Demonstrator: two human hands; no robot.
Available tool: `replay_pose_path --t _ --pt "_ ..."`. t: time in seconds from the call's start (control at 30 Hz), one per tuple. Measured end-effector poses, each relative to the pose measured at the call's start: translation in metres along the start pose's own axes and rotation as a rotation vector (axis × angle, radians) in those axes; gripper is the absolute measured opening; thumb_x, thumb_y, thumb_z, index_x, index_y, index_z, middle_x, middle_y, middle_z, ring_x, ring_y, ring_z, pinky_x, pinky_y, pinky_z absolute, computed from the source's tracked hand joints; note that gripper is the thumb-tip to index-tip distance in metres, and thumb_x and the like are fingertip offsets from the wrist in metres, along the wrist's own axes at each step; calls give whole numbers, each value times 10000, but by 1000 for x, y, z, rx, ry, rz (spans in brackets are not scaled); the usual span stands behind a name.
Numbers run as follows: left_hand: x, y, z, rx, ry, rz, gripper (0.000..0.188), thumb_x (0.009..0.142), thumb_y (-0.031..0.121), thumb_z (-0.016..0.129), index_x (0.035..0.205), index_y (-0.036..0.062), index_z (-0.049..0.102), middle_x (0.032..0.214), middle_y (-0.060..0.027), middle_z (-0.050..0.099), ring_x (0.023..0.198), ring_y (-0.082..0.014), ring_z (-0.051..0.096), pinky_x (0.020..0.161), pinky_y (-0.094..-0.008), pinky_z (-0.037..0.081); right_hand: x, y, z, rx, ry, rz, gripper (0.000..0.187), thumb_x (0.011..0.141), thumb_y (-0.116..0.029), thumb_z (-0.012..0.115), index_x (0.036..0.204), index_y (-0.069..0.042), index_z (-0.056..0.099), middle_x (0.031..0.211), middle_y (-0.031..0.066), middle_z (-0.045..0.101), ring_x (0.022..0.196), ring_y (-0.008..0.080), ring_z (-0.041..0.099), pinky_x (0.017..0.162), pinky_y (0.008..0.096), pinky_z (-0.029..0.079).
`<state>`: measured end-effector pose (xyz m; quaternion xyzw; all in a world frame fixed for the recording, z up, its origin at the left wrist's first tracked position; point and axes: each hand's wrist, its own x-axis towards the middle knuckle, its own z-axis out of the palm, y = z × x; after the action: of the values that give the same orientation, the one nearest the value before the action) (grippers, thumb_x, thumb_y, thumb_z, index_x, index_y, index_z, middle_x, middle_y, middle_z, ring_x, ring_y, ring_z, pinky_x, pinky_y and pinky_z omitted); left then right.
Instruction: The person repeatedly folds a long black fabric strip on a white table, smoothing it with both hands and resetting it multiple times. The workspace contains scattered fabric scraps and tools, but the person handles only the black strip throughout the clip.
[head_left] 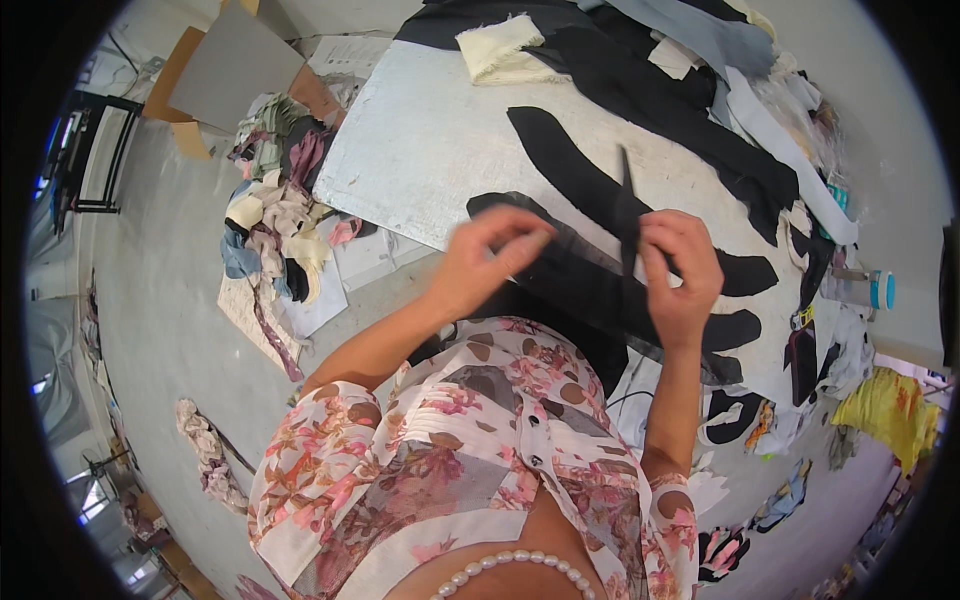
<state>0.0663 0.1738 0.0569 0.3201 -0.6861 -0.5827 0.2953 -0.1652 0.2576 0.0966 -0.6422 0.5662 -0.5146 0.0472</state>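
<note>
Holding a black fabric strip [624,215] up over the tabletop [420,150], both hands pinched on it.

Left hand [490,255] has its fingertips closed on sheer dark cloth at one end, right hand [682,265] grips the narrow strip so it pokes upward. More black cut pieces [570,165] lie flat underneath, scrap pile [275,215] on the floor off to the left.

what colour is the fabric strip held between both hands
Black. The fabric strip pinched by the left hand and right hand shows best in the head view.
</note>
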Motion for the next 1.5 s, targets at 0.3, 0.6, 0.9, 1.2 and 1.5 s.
replay_pose_path --t 0.3,0.6,0.9,1.2,1.5 --pt "29 33 41 -400 10 -54 284 998 241 576 1140 14 670 1010 -48 704 887 -115 652 747 -246 505 8 7 13 868 -240 402 566 810 -214 757 1311 -44 557 1191 109 635 1119 229 612 902 344 506" --pt "81 24 57 -551 6 -278 327 1012 260 550 1129 -30 645 969 -111 697 792 -183 693 578 -308 584 -50 48 -147 520 -528 996 432 778 -20 747 1174 5 577 843 41 671 693 89 627 610 216 496" --pt "105 4 38 -390 12 -346 226 936 212 684 969 -12 680 844 -64 689 632 -126 634 451 -246 484 -70 40 -176 402 -332 1022 403 750 23 755 1107 -13 573 827 -12 658 714 23 560 643 160 416" --pt "128 -61 -29 87 291 -198 212 874 206 735 917 0 704 623 2 609 490 -74 535 484 -226 413 -55 84 -100 6 -441 855 425 677 34 783 1054 -28 597 636 -17 484 601 64 422 561 236 358" --pt "150 -68 -26 657 405 -37 274 829 318 767 868 51 718 625 -8 618 543 -114 549 535 -287 423 -49 91 -99 7 -395 886 434 695 47 769 1083 -23 588 644 5 542 595 70 462 565 235 382"
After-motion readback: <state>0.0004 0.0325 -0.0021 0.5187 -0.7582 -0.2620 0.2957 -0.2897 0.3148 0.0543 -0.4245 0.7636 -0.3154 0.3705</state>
